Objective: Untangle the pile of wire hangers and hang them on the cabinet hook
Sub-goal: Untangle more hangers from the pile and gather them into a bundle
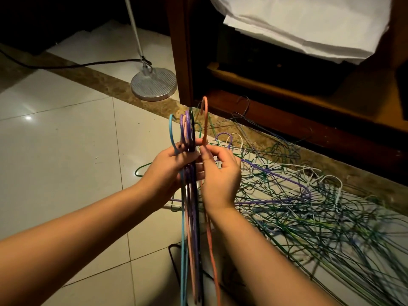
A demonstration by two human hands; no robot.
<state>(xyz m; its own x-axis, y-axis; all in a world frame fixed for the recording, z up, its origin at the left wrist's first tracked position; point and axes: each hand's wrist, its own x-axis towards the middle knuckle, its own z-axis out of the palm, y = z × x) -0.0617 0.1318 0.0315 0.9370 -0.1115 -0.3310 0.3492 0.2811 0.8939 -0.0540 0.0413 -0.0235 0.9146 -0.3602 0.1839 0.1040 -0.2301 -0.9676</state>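
My left hand (167,171) grips a bunch of several wire hangers (189,133) by their necks, blue, purple, pink and black, hooks up and bodies hanging down. Just right of it, my right hand (218,175) pinches the neck of an orange hanger (205,120), whose hook rises above the others. A big tangled pile of hangers (309,206), mostly green, white and purple, lies on the tiled floor to the right. No cabinet hook is in view.
A dark wooden cabinet (287,129) stands behind the pile, with white cloth (309,25) hanging over its open front. A lamp's round metal base (153,85) and pole with a black cable stand at the cabinet's left. Bare tiles stretch to the left.
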